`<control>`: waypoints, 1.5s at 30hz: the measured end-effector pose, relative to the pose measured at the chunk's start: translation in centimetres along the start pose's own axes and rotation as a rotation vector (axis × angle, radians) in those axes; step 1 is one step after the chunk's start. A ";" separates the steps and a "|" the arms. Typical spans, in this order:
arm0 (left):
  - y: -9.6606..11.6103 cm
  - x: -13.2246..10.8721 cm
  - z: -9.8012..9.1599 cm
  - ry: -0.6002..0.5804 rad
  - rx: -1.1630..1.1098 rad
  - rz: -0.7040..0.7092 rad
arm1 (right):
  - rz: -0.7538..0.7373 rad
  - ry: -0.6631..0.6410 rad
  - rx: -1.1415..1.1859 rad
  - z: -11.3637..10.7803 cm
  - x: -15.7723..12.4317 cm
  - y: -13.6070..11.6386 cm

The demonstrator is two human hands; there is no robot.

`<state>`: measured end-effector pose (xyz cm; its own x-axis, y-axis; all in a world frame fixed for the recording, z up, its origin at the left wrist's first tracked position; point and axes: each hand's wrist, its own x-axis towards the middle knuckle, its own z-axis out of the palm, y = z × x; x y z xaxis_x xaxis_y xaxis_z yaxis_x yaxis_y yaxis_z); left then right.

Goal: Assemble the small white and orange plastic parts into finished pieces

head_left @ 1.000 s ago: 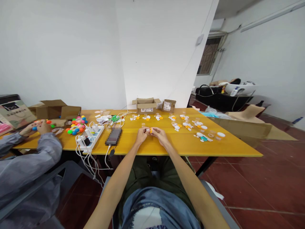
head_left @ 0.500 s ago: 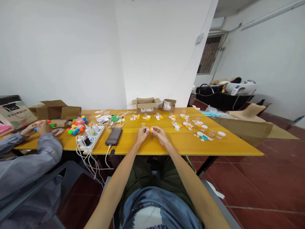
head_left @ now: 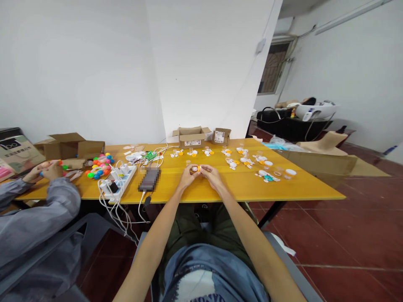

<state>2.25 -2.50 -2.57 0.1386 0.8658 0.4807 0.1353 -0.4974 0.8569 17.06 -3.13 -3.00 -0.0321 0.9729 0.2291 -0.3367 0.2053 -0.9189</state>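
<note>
Between my two hands, just above the near middle of the table, is a small white and orange plastic piece (head_left: 196, 169). My left hand (head_left: 188, 176) pinches it from the left side. From the right, the fingertips of my right hand (head_left: 210, 174) close on its orange part. The piece is too small to make out its exact kind. Just beyond my hands stands a small clear cup (head_left: 188, 162). Similar small white and orange plastic parts (head_left: 232, 162) lie in groups to the right, and a group with a teal part (head_left: 268, 178) is nearer the edge.
Two cardboard boxes (head_left: 192, 137) stand by the wall. White-lidded clear tubs (head_left: 290, 173) are at the right. A phone (head_left: 149, 179) and a power strip (head_left: 123, 184) with tangled cables lie left. A co-worker's hands (head_left: 52, 170) hold something beside colourful balls (head_left: 99, 171).
The small piece has turned a little between my fingers, and my hands have opened slightly around it. The camera view has shifted a little.
</note>
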 end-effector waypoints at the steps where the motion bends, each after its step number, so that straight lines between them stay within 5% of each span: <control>1: 0.0 0.0 0.0 -0.004 0.008 0.004 | 0.005 -0.001 -0.004 0.0 0.0 0.0; 45: 1.0 -0.1 0.0 -0.010 0.025 0.055 | -0.023 -0.066 -0.115 0.4 -0.6 -0.7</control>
<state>2.38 -3.11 -1.82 0.1566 0.8367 0.5249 0.1514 -0.5455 0.8243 16.94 -3.86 -2.35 -0.0883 0.9594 0.2677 -0.2283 0.2421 -0.9430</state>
